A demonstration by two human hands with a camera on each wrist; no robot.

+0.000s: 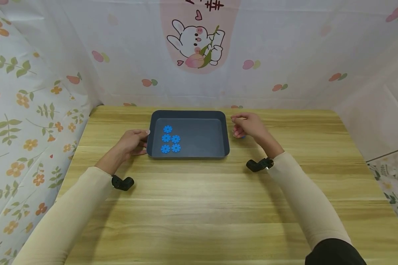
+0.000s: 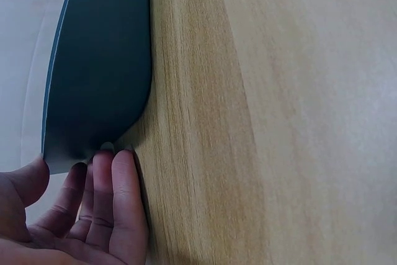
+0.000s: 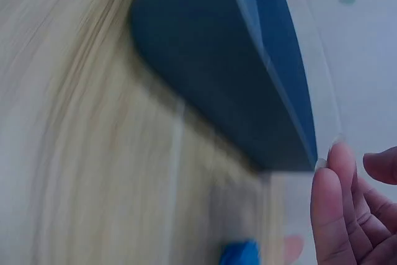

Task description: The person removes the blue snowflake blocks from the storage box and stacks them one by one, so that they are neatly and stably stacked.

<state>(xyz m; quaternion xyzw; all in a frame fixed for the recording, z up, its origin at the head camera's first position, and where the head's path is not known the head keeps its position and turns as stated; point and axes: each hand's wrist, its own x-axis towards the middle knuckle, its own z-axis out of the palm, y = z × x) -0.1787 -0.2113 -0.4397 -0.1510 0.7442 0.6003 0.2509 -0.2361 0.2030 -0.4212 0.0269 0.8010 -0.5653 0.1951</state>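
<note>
A dark grey tray [image 1: 202,138] lies on the table, with several blue notched discs [image 1: 175,139] flat in its left part. My left hand [image 1: 131,143] grips the tray's left end; in the left wrist view the thumb is at the rim of the tray [image 2: 99,60] and the fingers of the hand [image 2: 87,215] are against the lower wall. Just outside the tray's right end is my right hand [image 1: 248,127], its fingers loosely bent. The right wrist view shows a gap between thumb and fingers of this hand [image 3: 356,215], and a blue object [image 3: 240,253] on the table below, mostly cut off.
The wooden table [image 1: 199,206] extends in front of the tray and to both sides. A white patterned cloth [image 1: 119,55] hangs behind the table's back edge, and a floral cloth [image 1: 30,121] hangs at the left.
</note>
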